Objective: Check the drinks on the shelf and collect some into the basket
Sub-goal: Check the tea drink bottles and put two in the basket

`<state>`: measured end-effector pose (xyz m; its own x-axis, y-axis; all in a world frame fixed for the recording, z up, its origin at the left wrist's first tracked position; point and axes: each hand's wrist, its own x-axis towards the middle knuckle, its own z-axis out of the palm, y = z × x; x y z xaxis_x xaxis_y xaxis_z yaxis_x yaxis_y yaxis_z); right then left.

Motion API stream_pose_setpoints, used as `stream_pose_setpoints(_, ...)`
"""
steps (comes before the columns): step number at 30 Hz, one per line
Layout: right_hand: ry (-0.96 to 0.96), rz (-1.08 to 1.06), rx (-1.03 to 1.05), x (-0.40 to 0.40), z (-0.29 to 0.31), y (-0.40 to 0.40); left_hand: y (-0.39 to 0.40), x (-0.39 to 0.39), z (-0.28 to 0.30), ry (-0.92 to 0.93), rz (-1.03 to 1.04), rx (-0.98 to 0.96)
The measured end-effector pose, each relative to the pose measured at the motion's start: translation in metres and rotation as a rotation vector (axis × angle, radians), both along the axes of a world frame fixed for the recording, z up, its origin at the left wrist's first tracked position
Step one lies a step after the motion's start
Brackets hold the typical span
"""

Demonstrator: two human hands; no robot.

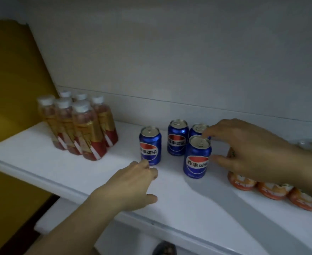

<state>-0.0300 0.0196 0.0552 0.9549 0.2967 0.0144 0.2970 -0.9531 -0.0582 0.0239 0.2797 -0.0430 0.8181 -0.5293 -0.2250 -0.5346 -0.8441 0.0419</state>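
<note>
Several blue cola cans stand on the white shelf [32, 144]. The front can [197, 157] is nearest me; my right hand [247, 150] hovers spread just right of it, one fingertip over its rim and thumb beside its side, not gripping. Behind it stand a middle can [177, 138] and a back can [197, 128] partly hidden by my fingers. My left hand [131, 184] reaches over the shelf with relaxed fingers; its fingertips are at the base of the left can [150, 145]. No basket is in view.
A cluster of red and gold bottles [81, 126] with white caps stands at the shelf's left. Orange-labelled bottles [272, 190] lie along the right under my right forearm. A yellow panel [10, 80] bounds the left; a white back wall [170, 61] is behind.
</note>
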Motion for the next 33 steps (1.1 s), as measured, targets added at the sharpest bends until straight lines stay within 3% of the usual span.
stream_pose_setpoints(9,-0.088,0.091,0.08,0.037,0.005,0.144,0.104,0.036,-0.005,0.043,-0.029,0.095)
stream_pose_setpoints(18,-0.157,0.084,0.247,0.108,0.009,0.262,0.189,0.068,-0.022,-0.064,0.046,-0.1)
stream_pose_setpoints(26,-0.121,-0.04,0.253,0.16,-0.012,0.296,0.196,0.073,-0.035,-0.108,0.092,-0.197)
stream_pose_setpoints(33,-0.222,-0.131,0.36,0.161,-0.01,0.3,0.2,0.079,-0.028,-0.03,0.141,-0.255)
